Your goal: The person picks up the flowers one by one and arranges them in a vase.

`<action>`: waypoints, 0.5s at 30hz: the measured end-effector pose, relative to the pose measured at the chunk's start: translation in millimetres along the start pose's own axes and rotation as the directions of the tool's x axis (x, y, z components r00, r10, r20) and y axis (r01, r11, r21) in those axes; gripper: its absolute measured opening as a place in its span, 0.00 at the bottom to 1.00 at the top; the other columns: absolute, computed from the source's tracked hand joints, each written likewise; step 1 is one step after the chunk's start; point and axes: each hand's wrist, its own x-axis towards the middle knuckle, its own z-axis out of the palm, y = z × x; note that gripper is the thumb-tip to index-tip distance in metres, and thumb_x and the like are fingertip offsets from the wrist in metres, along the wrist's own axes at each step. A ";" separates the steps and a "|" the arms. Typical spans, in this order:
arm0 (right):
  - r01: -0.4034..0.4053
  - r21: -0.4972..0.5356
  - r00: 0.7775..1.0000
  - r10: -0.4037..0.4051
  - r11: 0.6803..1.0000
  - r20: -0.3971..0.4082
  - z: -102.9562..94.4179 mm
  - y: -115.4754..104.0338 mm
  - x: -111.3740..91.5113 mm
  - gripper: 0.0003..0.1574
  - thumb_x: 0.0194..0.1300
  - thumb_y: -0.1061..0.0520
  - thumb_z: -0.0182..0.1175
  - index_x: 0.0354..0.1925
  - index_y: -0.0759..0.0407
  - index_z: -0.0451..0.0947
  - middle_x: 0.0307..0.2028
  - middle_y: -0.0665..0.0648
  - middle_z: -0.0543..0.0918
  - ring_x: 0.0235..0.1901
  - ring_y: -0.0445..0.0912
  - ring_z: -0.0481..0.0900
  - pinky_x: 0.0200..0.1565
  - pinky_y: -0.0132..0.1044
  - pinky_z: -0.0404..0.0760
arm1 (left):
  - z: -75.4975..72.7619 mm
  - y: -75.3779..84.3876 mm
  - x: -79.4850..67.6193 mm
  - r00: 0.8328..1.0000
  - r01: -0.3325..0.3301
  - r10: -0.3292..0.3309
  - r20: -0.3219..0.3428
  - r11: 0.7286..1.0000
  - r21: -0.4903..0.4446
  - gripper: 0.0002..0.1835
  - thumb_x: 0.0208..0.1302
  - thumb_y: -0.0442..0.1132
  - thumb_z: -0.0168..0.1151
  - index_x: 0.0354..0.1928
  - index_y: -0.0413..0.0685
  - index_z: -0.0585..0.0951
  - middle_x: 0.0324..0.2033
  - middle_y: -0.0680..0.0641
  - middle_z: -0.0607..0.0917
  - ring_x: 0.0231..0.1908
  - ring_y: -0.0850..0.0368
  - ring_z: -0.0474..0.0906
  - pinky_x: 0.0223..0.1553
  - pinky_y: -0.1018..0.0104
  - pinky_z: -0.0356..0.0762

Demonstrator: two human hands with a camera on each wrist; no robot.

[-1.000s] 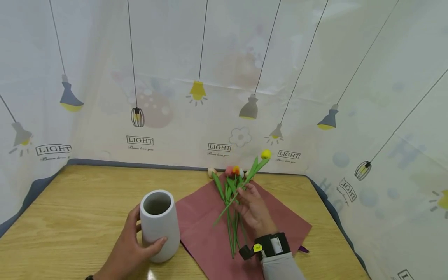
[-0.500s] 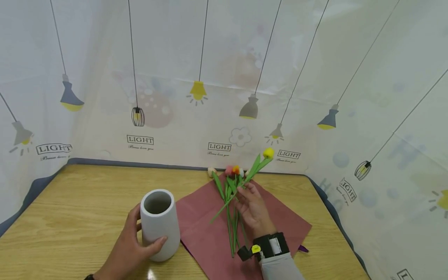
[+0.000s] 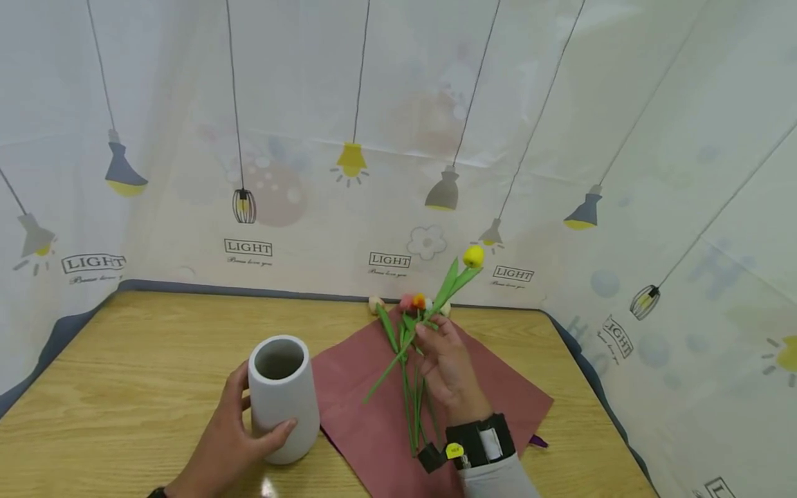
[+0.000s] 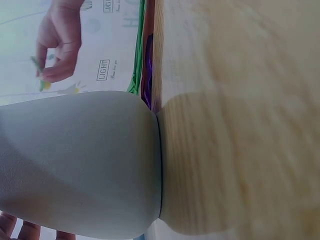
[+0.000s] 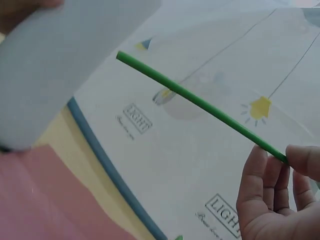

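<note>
A white vase (image 3: 283,408) stands upright on the table, and my left hand (image 3: 227,439) grips its side with the thumb across the front. In the left wrist view the vase (image 4: 75,165) fills much of the picture. My right hand (image 3: 451,366) pinches the stem of a yellow tulip (image 3: 473,257) between thumb and fingertips. Its flower tilts up to the right, and the bare stem end (image 5: 145,66) points down toward the vase. Several more tulips (image 3: 389,328) with pink, orange and pale heads lie on dark red wrapping paper (image 3: 504,394) beneath the right hand.
The wooden table (image 3: 156,346) extends left of the vase and ends at a backdrop (image 3: 299,138) printed with hanging lamps. A purple ribbon (image 3: 538,441) shows at the paper's right edge. My right wrist wears a black strap (image 3: 479,443).
My right hand has lifted the yellow tulip a little, and its stem end has shifted left toward the vase. The left hand and the vase stay in place.
</note>
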 end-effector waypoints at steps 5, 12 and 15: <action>0.010 0.103 0.995 -0.020 0.995 0.096 19.1 -9.1 -3.6 0.14 0.66 0.63 0.53 0.50 0.53 0.67 0.46 0.49 0.81 0.42 0.43 0.76 0.42 0.33 0.82 | 1.0 -1.3 0.5 0.999 -0.032 0.032 -0.011 1.000 0.002 0.57 0.43 0.47 0.75 0.70 0.66 0.47 0.61 0.49 0.65 0.52 0.52 0.66 0.46 0.45 0.75; -0.002 0.256 0.987 -0.039 0.967 0.156 54.1 -19.4 -3.1 0.09 0.68 0.64 0.50 0.44 0.53 0.64 0.39 0.50 0.78 0.40 0.44 0.77 0.45 0.35 0.82 | -0.8 -0.8 0.3 0.999 -0.039 0.040 -0.022 0.999 0.021 0.57 0.43 0.46 0.76 0.70 0.65 0.48 0.61 0.49 0.66 0.52 0.53 0.67 0.46 0.44 0.76; -0.001 0.275 0.989 -0.041 0.961 0.145 69.8 -23.0 -3.1 0.09 0.68 0.63 0.50 0.43 0.52 0.63 0.36 0.50 0.75 0.38 0.43 0.76 0.43 0.33 0.81 | -0.2 -1.6 0.1 0.999 -0.044 0.046 -0.028 0.998 0.042 0.57 0.42 0.46 0.76 0.71 0.64 0.48 0.61 0.51 0.66 0.52 0.57 0.66 0.46 0.48 0.76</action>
